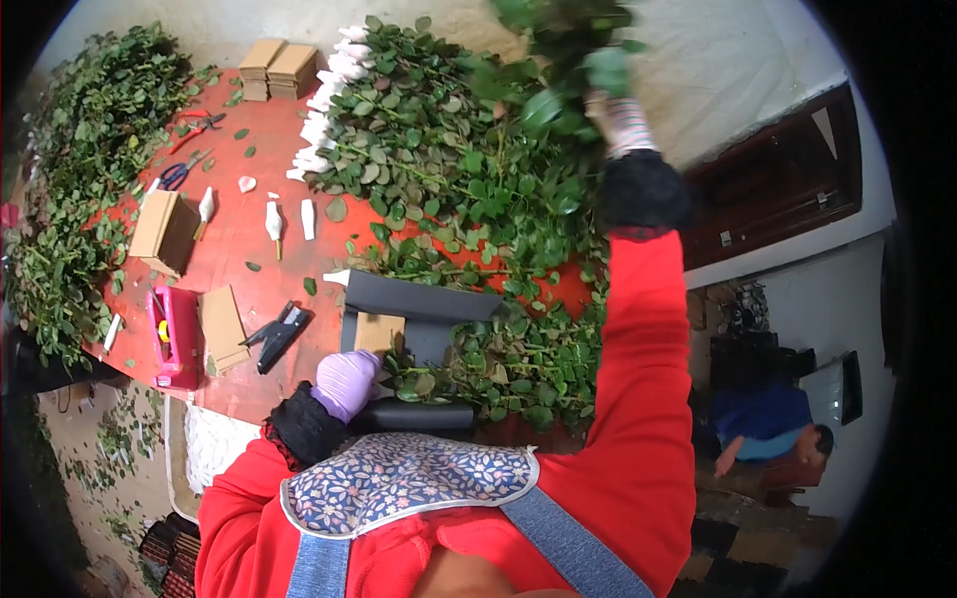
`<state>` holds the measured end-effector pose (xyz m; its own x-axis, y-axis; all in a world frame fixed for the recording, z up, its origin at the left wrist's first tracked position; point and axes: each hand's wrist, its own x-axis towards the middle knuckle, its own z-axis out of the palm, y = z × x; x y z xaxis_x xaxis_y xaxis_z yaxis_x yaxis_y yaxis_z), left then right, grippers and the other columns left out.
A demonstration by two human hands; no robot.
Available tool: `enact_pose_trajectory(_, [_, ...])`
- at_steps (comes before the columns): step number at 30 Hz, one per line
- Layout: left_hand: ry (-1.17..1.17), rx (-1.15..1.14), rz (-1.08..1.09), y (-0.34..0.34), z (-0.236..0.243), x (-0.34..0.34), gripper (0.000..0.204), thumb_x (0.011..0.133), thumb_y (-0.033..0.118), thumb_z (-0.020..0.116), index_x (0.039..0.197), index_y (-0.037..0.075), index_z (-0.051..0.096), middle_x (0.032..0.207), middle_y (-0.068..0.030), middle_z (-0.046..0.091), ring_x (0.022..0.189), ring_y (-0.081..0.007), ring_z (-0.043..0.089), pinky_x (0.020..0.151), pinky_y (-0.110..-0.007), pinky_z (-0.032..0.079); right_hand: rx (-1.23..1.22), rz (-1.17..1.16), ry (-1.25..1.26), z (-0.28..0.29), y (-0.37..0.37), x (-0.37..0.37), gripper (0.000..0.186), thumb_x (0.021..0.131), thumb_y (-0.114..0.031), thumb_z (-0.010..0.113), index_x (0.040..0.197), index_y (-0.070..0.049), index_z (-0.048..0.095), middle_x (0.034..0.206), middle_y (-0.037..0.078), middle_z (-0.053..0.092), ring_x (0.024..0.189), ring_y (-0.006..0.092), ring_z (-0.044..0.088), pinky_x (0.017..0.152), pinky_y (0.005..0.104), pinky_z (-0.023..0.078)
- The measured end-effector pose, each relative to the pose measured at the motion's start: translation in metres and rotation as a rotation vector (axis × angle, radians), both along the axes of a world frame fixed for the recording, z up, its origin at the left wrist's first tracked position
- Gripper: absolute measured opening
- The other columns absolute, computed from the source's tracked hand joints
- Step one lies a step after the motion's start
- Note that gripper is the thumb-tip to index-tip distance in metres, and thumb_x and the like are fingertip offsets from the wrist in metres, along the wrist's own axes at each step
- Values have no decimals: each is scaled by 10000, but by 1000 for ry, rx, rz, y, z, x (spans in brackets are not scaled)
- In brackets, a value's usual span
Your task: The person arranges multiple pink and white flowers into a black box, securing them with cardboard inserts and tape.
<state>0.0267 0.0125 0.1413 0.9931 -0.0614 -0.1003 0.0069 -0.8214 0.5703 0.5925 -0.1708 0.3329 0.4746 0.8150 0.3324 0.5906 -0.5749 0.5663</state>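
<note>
At the far right, my right hand (602,118), in a striped glove with a black cuff, is raised and closed around leafy rose stems (568,35), partly blurred. My left hand (346,384), in a purple glove, is curled at the near left corner of a dark grey wrapping sheet (424,296). Its fingertips are hidden, so I cannot make out what they hold. Beside it a piece of brown cardboard (380,333) lies on the sheet. More leafy stems (528,369) lie across the sheet's right end.
On the red table (234,289) lie a black stapler (278,335), a pink holder (175,339), scissors (181,173), red pliers (199,125) and cardboard stacks (162,232). Stems with white-sleeved heads (319,128) are heaped behind; another leafy heap (95,130) stands left. A person in blue (763,424) is at right.
</note>
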Motion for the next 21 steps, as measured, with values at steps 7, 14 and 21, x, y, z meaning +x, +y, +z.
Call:
enact_pose_trajectory(7, [38,-11,84,-9,6,-5,240,689,226,728,836,76,611,748,-159,632,687,-360,637,590,-462,506,368,-27,606,-22,118,-81,213,870,-17,509,1082,-22,529,834,113,620,733,243,569,690,323,490])
enact_pose_trajectory(14, [-53,-72,89,-11,12,-8,229,683,220,717,830,77,615,707,-166,619,637,-366,625,561,-466,495,216,265,1070,-67,207,-125,408,871,-210,617,1226,-32,522,1023,219,658,924,329,629,809,407,509])
enact_pose_trajectory(21, [24,-63,58,-14,13,-9,291,749,217,685,993,81,603,728,-148,634,663,-340,638,560,-435,505,-180,217,1214,-163,274,-205,732,801,-339,610,1367,76,401,1241,276,573,1134,367,576,928,386,469])
